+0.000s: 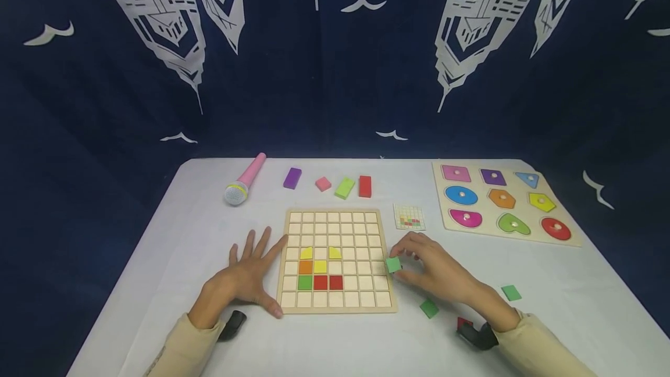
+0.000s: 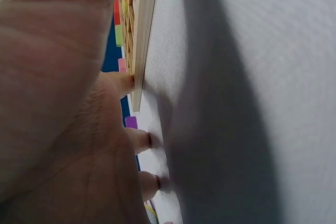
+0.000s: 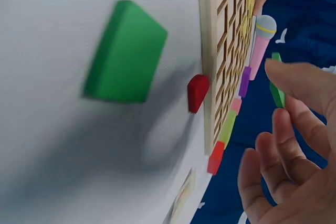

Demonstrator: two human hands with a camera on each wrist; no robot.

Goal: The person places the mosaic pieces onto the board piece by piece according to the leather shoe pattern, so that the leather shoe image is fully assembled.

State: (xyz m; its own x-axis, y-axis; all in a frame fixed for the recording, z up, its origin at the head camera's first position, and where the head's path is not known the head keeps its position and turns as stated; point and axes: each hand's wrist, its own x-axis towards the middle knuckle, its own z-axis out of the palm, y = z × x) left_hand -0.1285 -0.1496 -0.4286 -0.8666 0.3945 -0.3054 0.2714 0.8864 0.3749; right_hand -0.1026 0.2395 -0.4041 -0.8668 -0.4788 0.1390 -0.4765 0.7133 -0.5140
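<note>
My right hand (image 1: 437,269) pinches a green square tile (image 1: 393,265) between thumb and fingers, at the right edge of a wooden grid board (image 1: 335,309). The right wrist view also has this held tile (image 3: 278,94). Fingers spread, my left hand (image 1: 245,277) touches the board's left edge with thumb and index finger. In the grid sit two yellow curved pieces (image 1: 335,253), an orange tile (image 1: 305,267), a yellow tile (image 1: 320,266), a green tile (image 1: 305,283) and two red tiles (image 1: 321,283).
Loose green tiles (image 1: 429,308) and a partly hidden red piece (image 1: 463,322) lie near my right arm. Behind the board are a pink toy microphone (image 1: 246,182), several coloured blocks (image 1: 344,188) and a small pattern card (image 1: 409,217). A shape puzzle (image 1: 487,237) lies at the right.
</note>
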